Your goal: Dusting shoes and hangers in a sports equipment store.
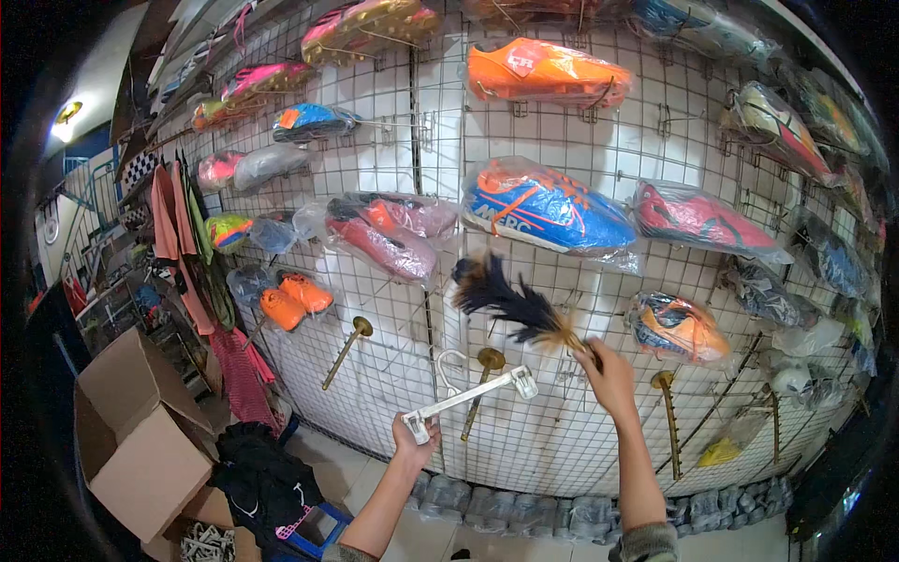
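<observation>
My left hand (416,441) grips one clip end of a white plastic clip hanger (463,397), whose hook points up and whose other end reaches to the right. In my right hand (608,376) is the handle of a feather duster (516,298). Its dark feathers, tan at the base, spread up and left before the wire grid wall. Just above them hangs a blue and orange shoe (555,211) in clear plastic. A brass-coloured display arm (490,360) on the grid stands behind the hanger.
Bagged shoes, among them an orange one (548,70), hang across the grid. Plastic-wrapped bundles (520,516) line the floor below. At left are an open cardboard box (151,464), a pile of black clothing (263,478), a blue plastic stool (330,534) and hanging garments (172,218).
</observation>
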Tool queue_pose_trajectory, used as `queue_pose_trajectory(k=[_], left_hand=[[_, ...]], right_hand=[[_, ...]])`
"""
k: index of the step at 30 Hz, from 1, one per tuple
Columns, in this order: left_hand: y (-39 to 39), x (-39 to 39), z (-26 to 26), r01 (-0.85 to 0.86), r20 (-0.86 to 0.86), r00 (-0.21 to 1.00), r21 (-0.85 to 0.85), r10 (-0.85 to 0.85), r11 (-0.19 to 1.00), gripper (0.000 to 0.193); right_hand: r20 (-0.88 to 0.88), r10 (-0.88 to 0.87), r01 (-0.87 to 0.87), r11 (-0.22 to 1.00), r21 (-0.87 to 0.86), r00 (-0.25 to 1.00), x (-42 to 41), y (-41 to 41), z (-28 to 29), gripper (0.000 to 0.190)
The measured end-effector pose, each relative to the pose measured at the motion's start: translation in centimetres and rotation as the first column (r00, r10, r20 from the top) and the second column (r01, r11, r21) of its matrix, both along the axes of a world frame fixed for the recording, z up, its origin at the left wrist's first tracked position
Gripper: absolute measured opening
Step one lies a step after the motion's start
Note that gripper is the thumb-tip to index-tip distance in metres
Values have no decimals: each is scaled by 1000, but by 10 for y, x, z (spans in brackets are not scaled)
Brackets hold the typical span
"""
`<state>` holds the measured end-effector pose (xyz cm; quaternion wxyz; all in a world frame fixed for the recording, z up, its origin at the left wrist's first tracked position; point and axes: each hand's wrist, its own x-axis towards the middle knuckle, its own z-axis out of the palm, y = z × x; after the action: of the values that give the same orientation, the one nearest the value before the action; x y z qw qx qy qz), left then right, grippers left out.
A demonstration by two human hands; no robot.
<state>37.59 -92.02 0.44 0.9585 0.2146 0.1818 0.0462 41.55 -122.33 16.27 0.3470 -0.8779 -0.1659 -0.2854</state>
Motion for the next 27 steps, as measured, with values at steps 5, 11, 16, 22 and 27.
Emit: queue_pose_trajectory(k=[5, 11, 16, 22, 27], left_hand=[[-3, 13, 17, 38, 16, 999, -9, -37, 999, 51], [0, 15, 27, 94, 49, 994, 69, -98, 993, 49], [-1, 12, 26, 115, 71, 990, 89, -121, 989, 49], [-11, 0, 18, 95, 51, 994, 116, -102, 989, 43], [-19, -26, 0, 142, 42, 988, 118, -148, 983, 37]], right_hand=[[13, 45, -42, 989, -142, 999, 69, 20, -1, 23], [-57, -39, 18, 948, -318, 998, 90, 31, -15, 25], [338, -140, 194, 972, -134, 931, 59, 36, -14, 28], [353, -51, -16, 983, 184, 934, 5, 42, -82, 30], [-155, 433, -205, 675, 709, 888, -14, 34, -133, 27]])
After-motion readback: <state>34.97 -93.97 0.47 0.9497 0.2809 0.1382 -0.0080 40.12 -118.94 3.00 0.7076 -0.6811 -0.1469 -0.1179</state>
